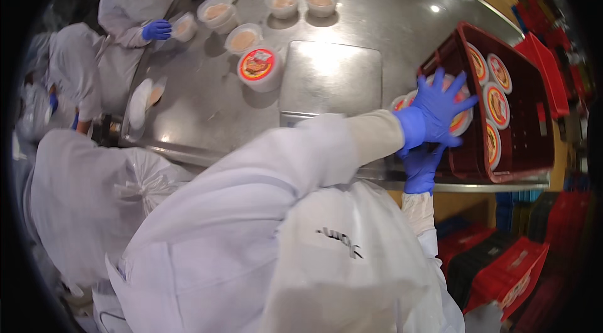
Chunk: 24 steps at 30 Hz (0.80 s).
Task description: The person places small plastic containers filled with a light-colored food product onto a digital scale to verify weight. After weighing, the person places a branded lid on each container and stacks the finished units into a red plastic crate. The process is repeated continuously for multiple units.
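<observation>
My left hand [435, 109], in a blue glove, reaches across with its fingers spread over a lidded plastic tub [460, 122] beside the crate. Whether it bears weight on the lid cannot be seen. Below it is my right hand [420, 170], also gloved; its fingers are largely hidden behind the left hand and the crate's near corner. The dark red plastic crate [523, 144] is tilted and holds several tubs with printed lids [496, 104]. More lidded tubs [401, 102] show just left of my left hand.
A bench scale [332, 76] sits on the steel table [202, 107], with a lidded tub [258, 69] to its left. Open filled tubs [282, 2] stand farther back. A co-worker's gloved hand [157, 30] touches a tub [183, 27]. Red crates [511, 267] are stacked at lower right.
</observation>
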Tool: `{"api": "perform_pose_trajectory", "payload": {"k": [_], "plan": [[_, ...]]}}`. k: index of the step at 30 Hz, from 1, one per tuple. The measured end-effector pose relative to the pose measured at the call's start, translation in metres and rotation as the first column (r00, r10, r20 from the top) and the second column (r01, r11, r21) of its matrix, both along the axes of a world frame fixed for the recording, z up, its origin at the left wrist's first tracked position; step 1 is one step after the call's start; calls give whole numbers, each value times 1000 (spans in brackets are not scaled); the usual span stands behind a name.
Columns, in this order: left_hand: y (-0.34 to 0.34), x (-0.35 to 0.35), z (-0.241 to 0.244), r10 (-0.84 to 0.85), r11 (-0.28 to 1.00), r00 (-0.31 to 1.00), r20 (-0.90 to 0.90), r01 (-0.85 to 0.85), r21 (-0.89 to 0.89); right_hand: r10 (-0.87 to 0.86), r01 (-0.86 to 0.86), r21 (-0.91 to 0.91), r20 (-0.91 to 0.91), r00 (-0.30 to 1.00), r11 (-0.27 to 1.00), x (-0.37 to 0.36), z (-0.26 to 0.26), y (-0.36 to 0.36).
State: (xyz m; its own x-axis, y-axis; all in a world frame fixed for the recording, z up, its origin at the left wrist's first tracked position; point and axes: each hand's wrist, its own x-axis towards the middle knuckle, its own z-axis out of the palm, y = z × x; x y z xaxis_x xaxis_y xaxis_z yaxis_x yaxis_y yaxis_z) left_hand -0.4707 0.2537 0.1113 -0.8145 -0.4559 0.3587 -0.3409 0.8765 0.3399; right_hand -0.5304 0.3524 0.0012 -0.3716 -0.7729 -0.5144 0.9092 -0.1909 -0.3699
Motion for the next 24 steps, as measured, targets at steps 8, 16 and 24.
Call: {"api": "perform_pose_trajectory", "payload": {"k": [8,16,24], "plan": [[-49,53,-20,29,965,863,-505,108,240,85,-118,-107,-275,958,987,-9,-13,-42],[-207,347,-115,745,654,644,-175,-757,-2,36,-44,-11,-382,923,999,-14,-24,-57],[-266,357,-108,503,864,698,509,-417,-283,28,-19,33,-282,959,999,-52,-47,-62]]}}
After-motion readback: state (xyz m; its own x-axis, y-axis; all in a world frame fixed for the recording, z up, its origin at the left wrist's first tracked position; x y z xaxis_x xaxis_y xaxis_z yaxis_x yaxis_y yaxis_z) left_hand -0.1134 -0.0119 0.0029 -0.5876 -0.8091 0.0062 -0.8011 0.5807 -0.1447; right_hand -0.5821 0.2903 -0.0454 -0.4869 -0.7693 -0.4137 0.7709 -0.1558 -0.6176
